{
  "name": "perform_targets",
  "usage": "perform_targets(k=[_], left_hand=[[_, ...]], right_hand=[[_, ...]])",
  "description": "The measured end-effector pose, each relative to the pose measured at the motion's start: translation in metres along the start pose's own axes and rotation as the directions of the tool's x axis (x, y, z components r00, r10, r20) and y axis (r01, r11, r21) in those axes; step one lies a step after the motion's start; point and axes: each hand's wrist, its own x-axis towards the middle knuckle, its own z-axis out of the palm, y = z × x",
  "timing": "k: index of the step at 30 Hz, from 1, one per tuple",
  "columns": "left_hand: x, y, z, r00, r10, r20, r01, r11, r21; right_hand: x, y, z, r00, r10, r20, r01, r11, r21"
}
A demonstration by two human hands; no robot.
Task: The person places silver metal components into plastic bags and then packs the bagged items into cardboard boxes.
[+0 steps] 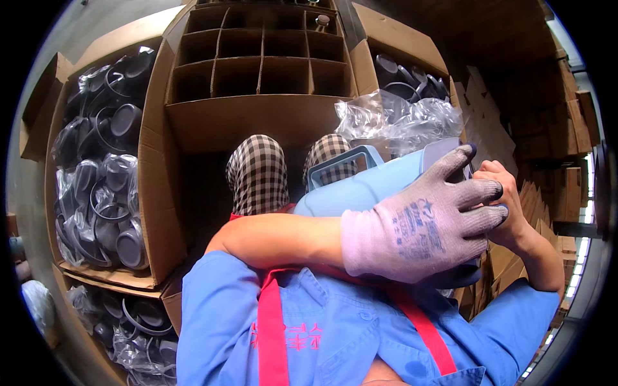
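A light blue plastic jug [367, 188] with a loop handle [345, 161] lies tilted across my lap. My left hand [425, 222], in a pale lilac knit glove with dark fingertips, is spread over the jug's right end and grips it. Part of a grey-blue piece [439, 149] shows at that end, behind the glove. Just beyond the gloved fingers is my bare right hand [499, 198], its fingers curled in. Whatever it may hold is hidden. Crumpled clear plastic film [400, 118] lies just past the jug.
Before my knees stands a carton with cardboard dividers [260, 111]; one back cell holds a capped item [322, 21]. Open cartons of film-wrapped dark grey plastic parts stand left [99, 193], lower left [140, 328] and right [410, 79]. Cardboard sheets [531, 207] are stacked at my right.
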Motion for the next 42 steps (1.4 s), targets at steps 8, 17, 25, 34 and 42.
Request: perform_targets(k=[8, 17, 25, 34, 42], left_hand=[[-0.129, -0.249, -0.028, 0.616, -0.748, 0.248, 0.111, 0.394, 0.913], [-0.021, -0.333, 0.108, 0.438, -0.748, 0.498, 0.840, 0.538, 0.070], [0.004, -0.348, -0.061, 0.424, -0.903, 0.067, 0.905, 0.426, 0.010], [-0.070, -0.127, -0.115, 0.931, -0.351, -0.098, 0.352, 0.936, -0.008], [-0.047, 0.001, -0.094, 0.975, -0.156, 0.158, 0.069, 0.889, 0.453]], right_hand=[[0.010, 0.027, 0.012, 0.943, 0.090, -0.320, -0.032, 0.983, 0.180], [0.098, 0.127, 0.045, 0.852, 0.304, -0.427, 0.099, 0.706, 0.702], [0.113, 0.187, 0.079, 0.827, 0.563, -0.007, -0.533, 0.779, -0.331], [0.054, 0.041, 0.120, 0.445, 0.344, -0.827, -0.085, 0.935, 0.344], [0.043, 0.015, 0.176, 0.712, 0.255, -0.654, -0.077, 0.954, 0.289]])
